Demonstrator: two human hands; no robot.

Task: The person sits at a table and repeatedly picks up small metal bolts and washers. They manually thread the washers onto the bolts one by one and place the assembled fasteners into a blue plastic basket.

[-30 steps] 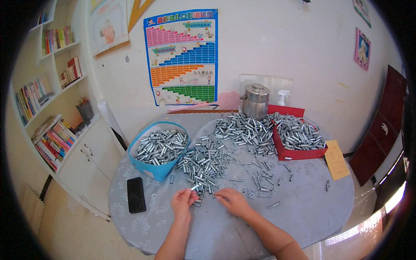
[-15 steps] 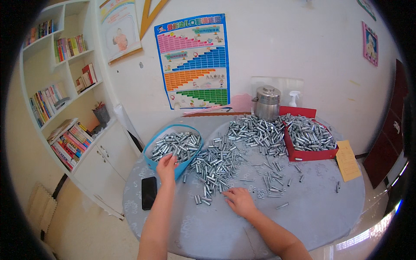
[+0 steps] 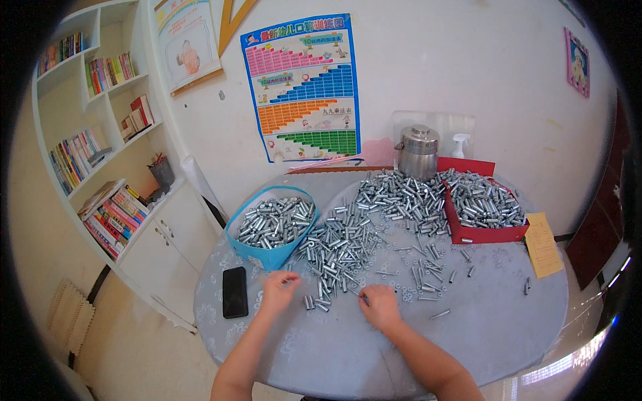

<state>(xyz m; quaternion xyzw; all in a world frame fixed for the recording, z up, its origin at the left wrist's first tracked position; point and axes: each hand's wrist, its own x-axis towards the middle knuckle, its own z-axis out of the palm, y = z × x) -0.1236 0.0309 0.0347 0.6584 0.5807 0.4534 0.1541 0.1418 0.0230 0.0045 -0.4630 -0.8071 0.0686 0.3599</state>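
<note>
both hands are working the near edge of the table (image 3: 495, 334): left hand (image 3: 279, 289) is pinching a small metal sleeve (image 3: 289, 281), right hand (image 3: 379, 305) is curling onto another, loose sleeve pile (image 3: 348, 247) lying just beyond, blue basket (image 3: 267, 252) sitting at the left edge within reach.

Silvery metal sleeves (image 3: 348, 244), blue basket (image 3: 267, 255), red tray (image 3: 483, 234), seemingly floral-patterned grey tablecloth (image 3: 508, 327).
</note>
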